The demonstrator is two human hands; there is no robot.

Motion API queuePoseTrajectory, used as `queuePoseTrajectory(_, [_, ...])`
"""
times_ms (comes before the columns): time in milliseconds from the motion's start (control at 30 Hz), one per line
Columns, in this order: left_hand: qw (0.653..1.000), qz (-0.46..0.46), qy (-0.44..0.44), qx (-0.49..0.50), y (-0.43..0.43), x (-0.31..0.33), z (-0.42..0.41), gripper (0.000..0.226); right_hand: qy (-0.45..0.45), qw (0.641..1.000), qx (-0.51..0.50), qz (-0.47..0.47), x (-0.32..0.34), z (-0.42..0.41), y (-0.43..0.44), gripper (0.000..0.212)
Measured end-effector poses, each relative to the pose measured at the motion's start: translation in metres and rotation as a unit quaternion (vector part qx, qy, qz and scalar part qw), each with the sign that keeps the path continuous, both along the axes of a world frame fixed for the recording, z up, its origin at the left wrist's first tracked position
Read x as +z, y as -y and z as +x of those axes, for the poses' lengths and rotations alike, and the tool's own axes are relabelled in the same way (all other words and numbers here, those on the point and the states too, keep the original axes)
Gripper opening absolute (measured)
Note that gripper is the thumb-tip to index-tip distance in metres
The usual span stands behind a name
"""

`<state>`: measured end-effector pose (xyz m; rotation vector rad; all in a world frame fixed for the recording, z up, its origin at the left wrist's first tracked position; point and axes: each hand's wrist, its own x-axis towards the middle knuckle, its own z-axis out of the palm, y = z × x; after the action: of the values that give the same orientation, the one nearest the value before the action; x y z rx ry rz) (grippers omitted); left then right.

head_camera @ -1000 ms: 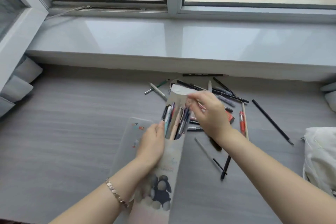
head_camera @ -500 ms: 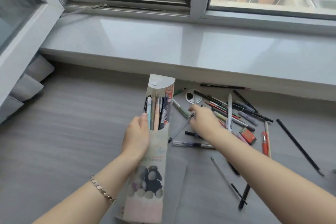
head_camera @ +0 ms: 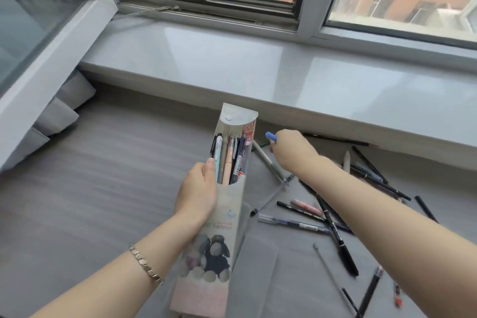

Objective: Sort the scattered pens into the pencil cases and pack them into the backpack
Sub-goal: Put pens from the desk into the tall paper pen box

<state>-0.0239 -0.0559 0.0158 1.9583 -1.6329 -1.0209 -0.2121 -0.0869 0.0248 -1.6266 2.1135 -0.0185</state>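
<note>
My left hand grips a tall pale pencil case printed with plush animals, held upright with its flap open. Several pens stand inside it. My right hand reaches over the scattered pens on the grey surface and holds a small blue-tipped thing between its fingers; what it is cannot be made out. A clear pen lies just below that hand. No backpack shows in view.
A wide glossy windowsill runs behind the pens, under the window frames. A flat translucent case lies under and right of the held case. Grey cushions lean at the left wall.
My right hand left the case's mouth, moved right to the pile and now lifts a blue-tipped thing. The case has been raised and its flap stands up. The view tilted upward.
</note>
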Motion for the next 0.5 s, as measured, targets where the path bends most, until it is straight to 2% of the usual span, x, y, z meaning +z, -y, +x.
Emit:
queuePoseTrajectory(67, [1.0,-0.003,0.001,0.003,0.001,0.002,0.002,0.044,-0.036,0.999,0.014,0.005,-0.009,0.009,0.003,0.014])
queuePoseTrajectory(167, [1.0,-0.009,-0.001,0.001,0.0,0.004,0.004,0.044,-0.067,0.997,0.044,0.008,-0.024,0.016,0.002,0.024])
queuePoseTrajectory(233, [1.0,-0.011,0.0,0.0,-0.002,0.005,0.004,0.044,-0.05,0.997,0.052,0.012,-0.03,0.017,0.0,0.022])
queuePoseTrajectory(367, [1.0,-0.017,0.0,-0.009,-0.007,0.009,0.003,0.043,0.052,0.997,-0.036,-0.037,-0.013,0.007,-0.011,0.025])
queuePoseTrajectory(433, [1.0,-0.018,-0.001,-0.022,-0.012,0.011,0.0,0.042,0.126,0.982,-0.101,-0.097,0.008,-0.005,-0.025,0.047])
queuePoseTrajectory(500, [0.999,-0.014,-0.005,-0.04,-0.02,0.013,-0.006,0.043,0.221,0.945,-0.15,-0.186,0.032,-0.016,-0.045,0.072])
